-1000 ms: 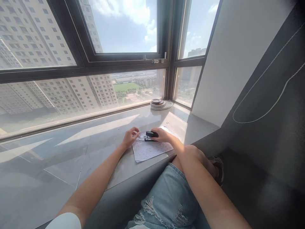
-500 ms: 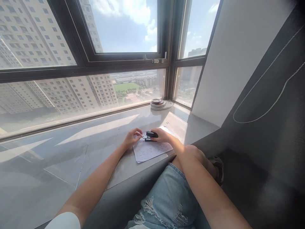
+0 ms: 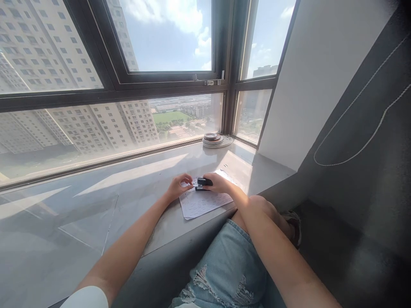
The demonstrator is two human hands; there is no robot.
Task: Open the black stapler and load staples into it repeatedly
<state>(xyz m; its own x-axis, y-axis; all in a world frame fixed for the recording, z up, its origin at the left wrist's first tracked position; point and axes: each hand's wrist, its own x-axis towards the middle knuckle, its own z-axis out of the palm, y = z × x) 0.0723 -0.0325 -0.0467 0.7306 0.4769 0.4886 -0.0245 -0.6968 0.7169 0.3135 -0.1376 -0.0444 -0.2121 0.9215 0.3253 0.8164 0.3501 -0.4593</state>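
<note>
My right hand (image 3: 217,183) is wrapped round the back end of a black stapler (image 3: 204,182). The stapler lies over written sheets of paper (image 3: 204,204), its jaws parted and pointing left. At the front of the stapler my left hand (image 3: 180,186) is closed in a pinch, thumb and forefinger at a thin, light-coloured piece between the jaws. Whether that piece is part of the stapler or a strip of staples is too small to tell. The sheets rest on the grey windowsill ledge (image 3: 135,179) near its front edge.
A stack of round plates or discs (image 3: 212,140) stands in the window corner. Beyond the papers lies a small light object (image 3: 225,165). My knee, in denim shorts (image 3: 229,261), is close against the ledge. A beaded cord (image 3: 359,149) hangs at the right.
Both hands and the stapler stay almost in place. My left fingertips have shifted very slightly right, toward the stapler's front.
</note>
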